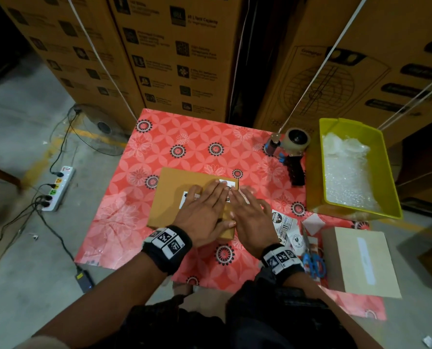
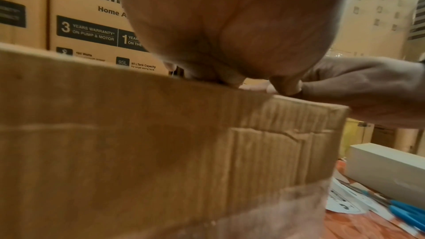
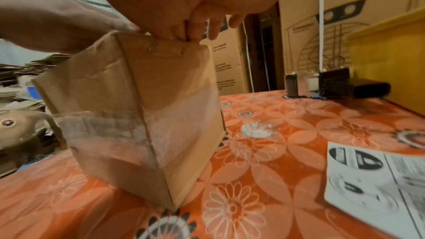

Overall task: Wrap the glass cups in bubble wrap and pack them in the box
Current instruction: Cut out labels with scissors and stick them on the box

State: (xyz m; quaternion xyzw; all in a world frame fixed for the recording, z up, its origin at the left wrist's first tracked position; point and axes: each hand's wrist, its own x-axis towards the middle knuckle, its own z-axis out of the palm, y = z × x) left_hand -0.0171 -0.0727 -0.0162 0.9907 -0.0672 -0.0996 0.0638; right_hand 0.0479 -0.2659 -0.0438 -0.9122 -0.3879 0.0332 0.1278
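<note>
Both hands, left hand point(image 1: 202, 212) and right hand point(image 1: 250, 214), press flat-fingered on sealed box point(image 1: 171, 197); stiff cardboard, fragile contents likely, lift by sides.

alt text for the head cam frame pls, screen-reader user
Both hands, left hand and right hand, press flat on a closed brown cardboard box on a red floral tablecloth. A tape dispenser and a yellow plastic bin of bubble wrap sit to the right.
</note>
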